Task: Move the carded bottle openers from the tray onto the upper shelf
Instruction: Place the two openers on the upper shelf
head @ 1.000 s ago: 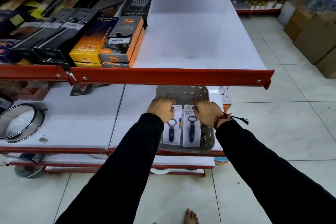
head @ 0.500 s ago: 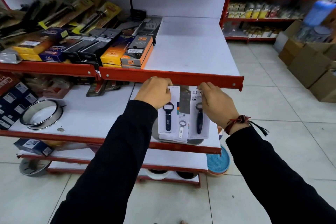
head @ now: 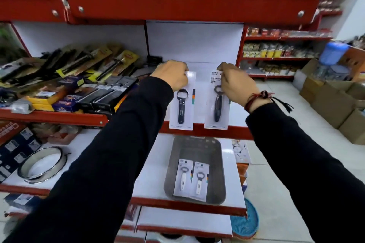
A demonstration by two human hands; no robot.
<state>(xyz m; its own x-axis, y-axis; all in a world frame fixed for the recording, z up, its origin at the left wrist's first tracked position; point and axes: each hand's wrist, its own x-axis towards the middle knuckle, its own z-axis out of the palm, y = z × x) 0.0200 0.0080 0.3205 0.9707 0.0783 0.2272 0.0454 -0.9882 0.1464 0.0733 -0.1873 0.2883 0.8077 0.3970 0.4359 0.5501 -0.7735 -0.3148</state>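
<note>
My left hand (head: 171,74) grips the top of a white card with a dark-handled bottle opener (head: 181,109). In my right hand (head: 234,83) hangs a second carded dark opener (head: 217,109), held by its top edge. Both cards hang upright in front of the upper shelf (head: 199,69), their lower ends level with its red front lip. On the shelf below stands the grey tray (head: 178,156), and two carded white-handled openers (head: 182,178) (head: 199,182) lie side by side in its near part.
Boxed lighters and carded tools (head: 79,85) crowd the left half of the upper shelf. A metal ring (head: 42,164) lies on the lower shelf at left. Cardboard boxes (head: 335,100) stand on the floor at right. A red shelf (head: 177,4) runs overhead.
Both hands have lifted the two dark-handled carded openers out of the tray and up to the upper shelf's front. Two white-handled cards now show in the tray.
</note>
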